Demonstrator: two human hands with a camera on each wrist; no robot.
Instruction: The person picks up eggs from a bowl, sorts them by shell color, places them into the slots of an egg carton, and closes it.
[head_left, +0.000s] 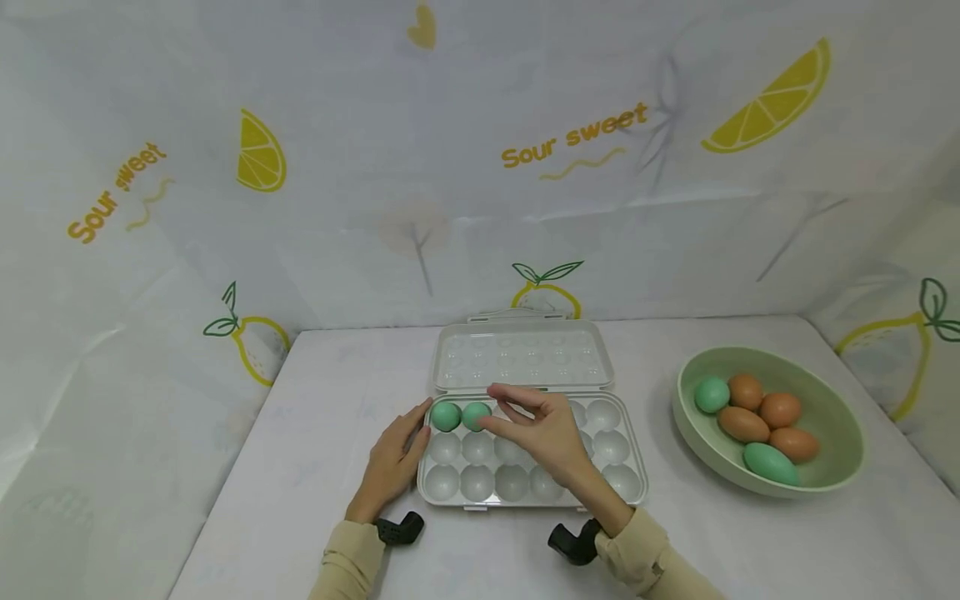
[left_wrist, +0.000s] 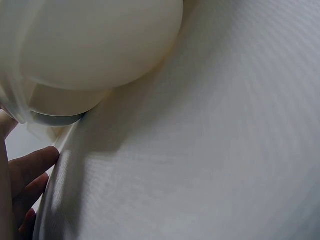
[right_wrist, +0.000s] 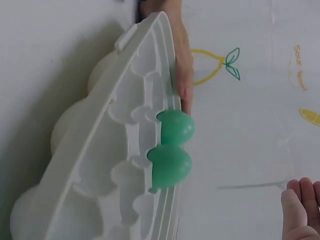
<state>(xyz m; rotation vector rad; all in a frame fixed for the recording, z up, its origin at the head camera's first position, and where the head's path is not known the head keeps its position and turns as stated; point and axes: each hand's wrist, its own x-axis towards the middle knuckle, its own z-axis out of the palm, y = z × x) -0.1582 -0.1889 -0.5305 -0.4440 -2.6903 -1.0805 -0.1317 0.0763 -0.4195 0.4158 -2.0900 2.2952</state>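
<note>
left hand (head_left: 392, 463): bare, no glove, no ring, no watch in view
right hand (head_left: 542, 429): bare likewise, nothing worn on the fingers
left sleeve (head_left: 347, 560): beige, soft knit-looking fabric, ending in a snug cuff at the wrist
right sleeve (head_left: 651, 565): same beige, cuff gathered into folds at the wrist
left wrist mount (head_left: 399, 528): small black angular block, matte, set just beside the cuff
right wrist mount (head_left: 573, 541): black, chunkier, rounded body, matte, set against the cuff edge
fingertips (right_wrist: 301, 209): short plain nails, no polish to be made out
markings: none visible on sleeves or mounts
</note>
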